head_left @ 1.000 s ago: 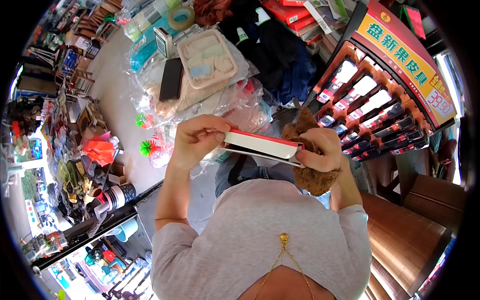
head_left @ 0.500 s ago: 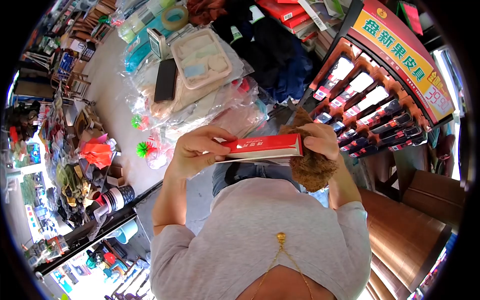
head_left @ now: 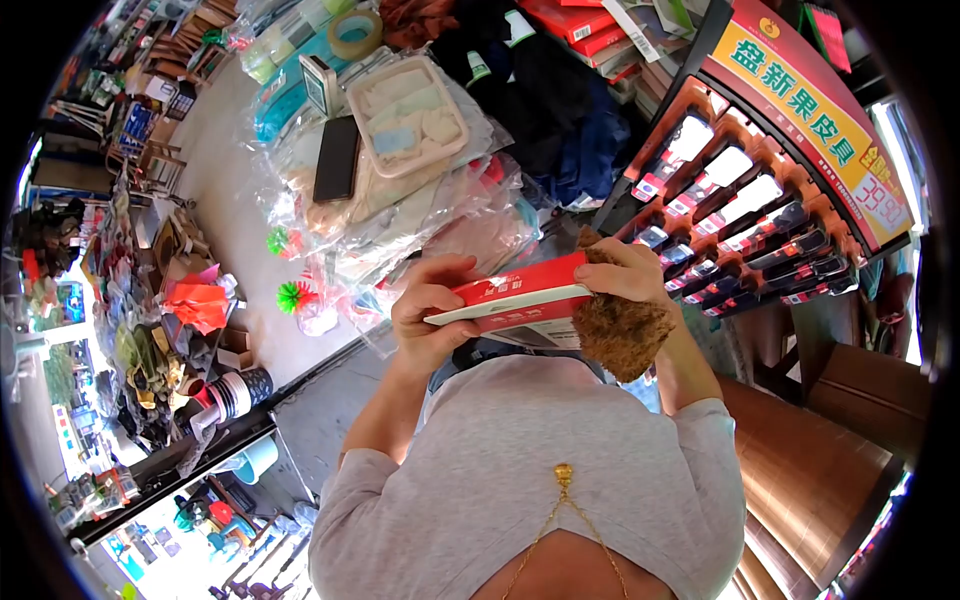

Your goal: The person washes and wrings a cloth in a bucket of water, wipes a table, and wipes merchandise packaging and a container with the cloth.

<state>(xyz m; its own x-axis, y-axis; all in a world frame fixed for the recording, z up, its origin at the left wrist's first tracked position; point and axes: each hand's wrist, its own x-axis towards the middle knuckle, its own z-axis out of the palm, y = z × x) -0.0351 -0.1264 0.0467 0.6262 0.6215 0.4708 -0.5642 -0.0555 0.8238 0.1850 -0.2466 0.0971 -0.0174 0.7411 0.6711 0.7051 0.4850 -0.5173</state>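
Observation:
A red and white box [head_left: 530, 290] is held level between my two hands in front of my chest. My left hand [head_left: 435, 305] grips its left end, fingers on top and thumb below. Around its right end my right hand [head_left: 625, 275] is closed, and the same hand keeps a brown cloth [head_left: 622, 332] against the box, hanging beneath the palm. The inside of the box is not visible.
Ahead lie plastic-wrapped goods [head_left: 400, 225], a black phone [head_left: 337, 159], a lidded container [head_left: 408, 115] and a tape roll [head_left: 354, 35]. A belt display rack [head_left: 790, 150] stands at the right, brown rolls [head_left: 810, 470] below it. Dark clothing [head_left: 560, 110] lies between.
The box's long red side has turned into view, and its white flap now lies against it. My left hand has moved right and grips the end more fully.

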